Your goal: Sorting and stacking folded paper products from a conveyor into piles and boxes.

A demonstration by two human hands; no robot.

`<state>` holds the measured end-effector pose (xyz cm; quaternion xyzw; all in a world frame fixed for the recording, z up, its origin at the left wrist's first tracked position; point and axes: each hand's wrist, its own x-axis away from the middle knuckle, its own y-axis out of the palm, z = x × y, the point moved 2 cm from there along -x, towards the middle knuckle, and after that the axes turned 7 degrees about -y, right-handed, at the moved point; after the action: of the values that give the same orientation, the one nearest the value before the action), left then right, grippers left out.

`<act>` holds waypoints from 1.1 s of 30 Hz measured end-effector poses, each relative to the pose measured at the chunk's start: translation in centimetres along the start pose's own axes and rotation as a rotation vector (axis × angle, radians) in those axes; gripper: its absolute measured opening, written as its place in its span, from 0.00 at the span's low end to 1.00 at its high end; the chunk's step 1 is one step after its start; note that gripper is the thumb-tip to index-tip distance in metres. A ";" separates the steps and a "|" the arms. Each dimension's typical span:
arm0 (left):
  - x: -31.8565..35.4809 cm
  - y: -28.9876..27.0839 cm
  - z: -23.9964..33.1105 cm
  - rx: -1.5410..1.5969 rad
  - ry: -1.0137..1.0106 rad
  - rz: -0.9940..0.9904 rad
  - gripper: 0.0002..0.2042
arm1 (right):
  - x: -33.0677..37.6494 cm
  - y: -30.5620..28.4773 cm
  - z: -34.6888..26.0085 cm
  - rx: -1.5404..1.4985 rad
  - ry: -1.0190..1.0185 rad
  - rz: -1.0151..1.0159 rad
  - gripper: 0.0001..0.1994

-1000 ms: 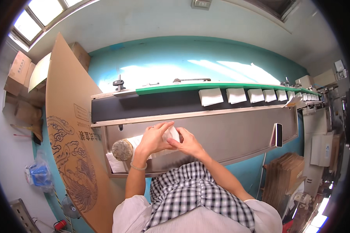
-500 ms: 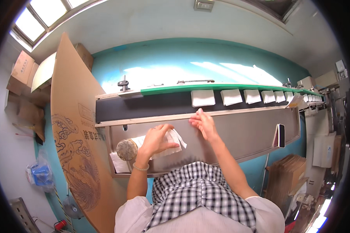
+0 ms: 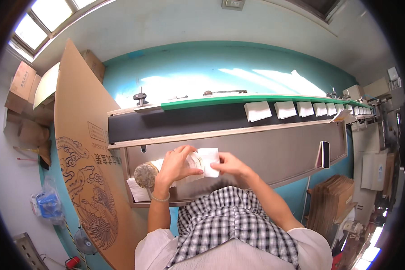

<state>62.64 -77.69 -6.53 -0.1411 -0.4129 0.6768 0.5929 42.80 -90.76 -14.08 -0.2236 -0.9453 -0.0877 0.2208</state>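
Note:
My left hand [image 3: 178, 165] curves over a row of white folded paper napkins [image 3: 195, 160], its thumb along their near side. Beside that hand, at the row's left end, rests a round object with a mottled grey face [image 3: 146, 175]. My right hand [image 3: 231, 164] pinches the edge of a white folded napkin pack [image 3: 210, 161] at the row's right end, thumb on the near face. Behind the hands, similar white packs [image 3: 257, 111] lie spaced out on a black conveyor belt [image 3: 180, 124].
The brown metal tray [image 3: 274, 146] lies before the belt, with a phone [image 3: 325, 155] propped at its right. A green rail [image 3: 220, 102] borders the belt's far side. A large cardboard sheet [image 3: 87, 135] stands at left; flattened cartons [image 3: 330, 203] are stacked at right.
My right hand has come back from the belt to the napkin row and now grips a pack. The packs on the belt have shifted right. My left hand stays on the row.

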 end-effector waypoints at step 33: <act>7.7 1.1 1.8 0.102 -0.117 0.583 0.19 | -1.0 7.8 -1.4 0.522 -0.491 0.259 0.25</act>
<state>58.63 -71.27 -3.92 -0.1844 -0.3542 0.8453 0.3551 47.75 -84.60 -12.83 -0.2920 -0.9244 0.2407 0.0467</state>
